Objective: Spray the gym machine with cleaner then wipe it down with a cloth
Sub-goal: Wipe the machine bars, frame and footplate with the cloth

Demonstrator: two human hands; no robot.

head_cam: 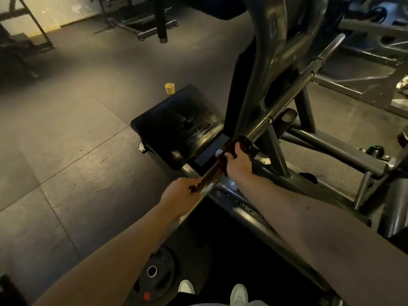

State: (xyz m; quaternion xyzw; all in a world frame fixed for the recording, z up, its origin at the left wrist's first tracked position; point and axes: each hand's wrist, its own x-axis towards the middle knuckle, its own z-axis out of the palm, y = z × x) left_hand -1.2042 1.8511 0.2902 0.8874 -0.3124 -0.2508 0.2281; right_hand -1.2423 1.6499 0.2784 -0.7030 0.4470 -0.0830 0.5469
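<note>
Weight plate (154, 277): black rubber disc, flat on the floor at 6 o'clock.
Paper cup (169, 88): tan, upright, beside the ribbed black platform (176, 127).
Left hand (178, 193): fingers curled round the bar's near end.
Bar (212, 175): smooth steel tube, long axis 7 to 1 o'clock.
Cloth (223, 154): dark red, wrapped on the bar.
Right hand (237, 161): fingers clamped on the cloth.
Gym machine (276, 40): grey tubular frame, crossing the bar.

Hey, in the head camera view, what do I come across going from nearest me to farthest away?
Weight plate → left hand gripping the bar → right hand holding the cloth → black footplate → yellow cup.
</note>
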